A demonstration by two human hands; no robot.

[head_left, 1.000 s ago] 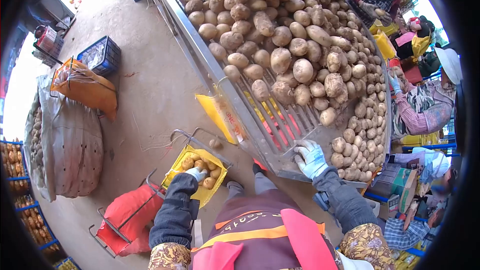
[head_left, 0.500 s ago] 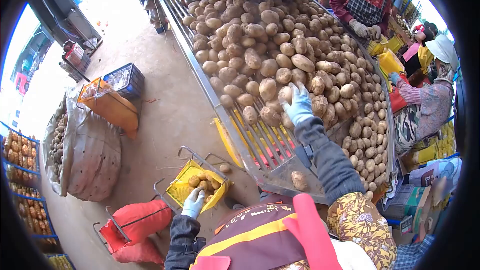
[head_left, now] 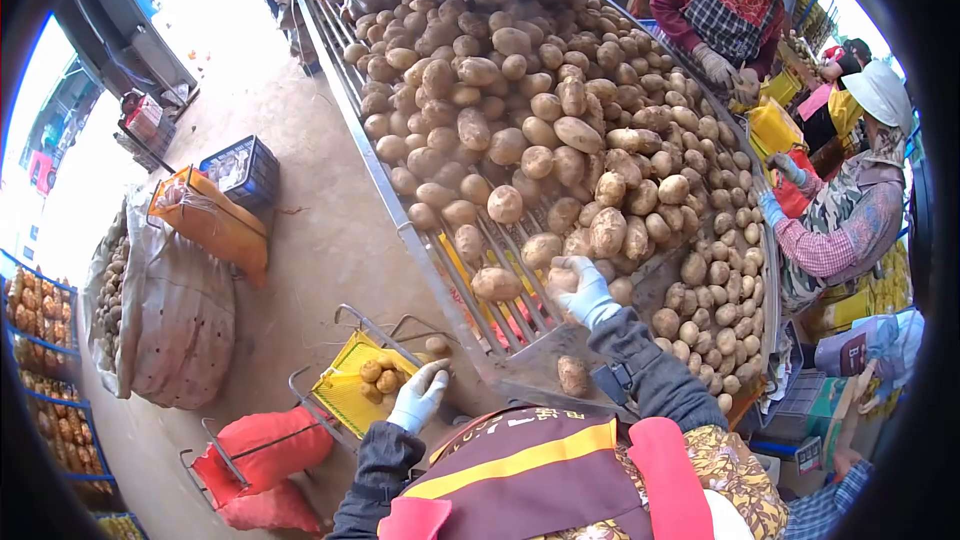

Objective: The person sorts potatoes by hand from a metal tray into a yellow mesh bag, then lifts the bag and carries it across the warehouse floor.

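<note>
Potatoes (head_left: 540,100) are heaped on a slatted metal sorting table (head_left: 460,310). My right hand (head_left: 590,292), in a pale glove, is closed round a potato (head_left: 563,282) near the bottom of the heap. My left hand (head_left: 421,395), also gloved, is beside a yellow mesh bag (head_left: 350,380) held on a metal frame, with several potatoes (head_left: 381,378) in it. The left fingers are together; nothing shows clearly in them. A lone potato (head_left: 573,377) lies on the metal shelf before my body.
Red sacks (head_left: 275,445), a large woven sack (head_left: 185,310), an orange bag (head_left: 215,220) and a dark crate (head_left: 242,172) stand at the left. Across the table, one person (head_left: 725,15) handles a potato; another (head_left: 840,220) reaches towards the table's edge.
My right hand has drawn back down the table with a potato. My left hand has moved right, away from the yellow bag's mouth. The view has shifted slightly.
</note>
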